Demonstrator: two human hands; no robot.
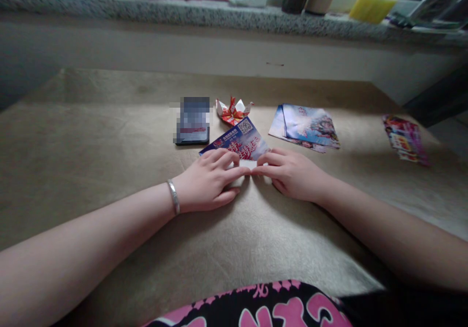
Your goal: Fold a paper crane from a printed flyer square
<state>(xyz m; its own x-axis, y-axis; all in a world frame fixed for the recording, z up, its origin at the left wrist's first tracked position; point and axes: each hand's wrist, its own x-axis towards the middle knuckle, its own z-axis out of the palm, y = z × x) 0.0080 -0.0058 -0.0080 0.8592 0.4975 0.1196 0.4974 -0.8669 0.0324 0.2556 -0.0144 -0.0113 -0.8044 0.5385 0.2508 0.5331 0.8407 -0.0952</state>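
Note:
A blue printed paper sheet (245, 139) with a QR code and red lettering lies on the table, its near edge turned up into a white strip. My left hand (215, 178), with a silver bracelet at its wrist, grips that strip from the left with bent fingers. From the other side my right hand (287, 171) is closed on the same folded edge, and the two index fingertips almost meet. Both hands partly cover the near side of the sheet. Just beyond it sits a red and white folded-paper figure (234, 111) with pointed tips.
A phone (193, 121), its screen blurred out, lies left of the figure. Blue printed sheets (310, 125) are stacked on the right, with pink and purple printed papers (405, 139) farther right. Behind the table (120, 107), a stone sill (219, 12) holds bottles and a yellow sponge-like block (372, 9).

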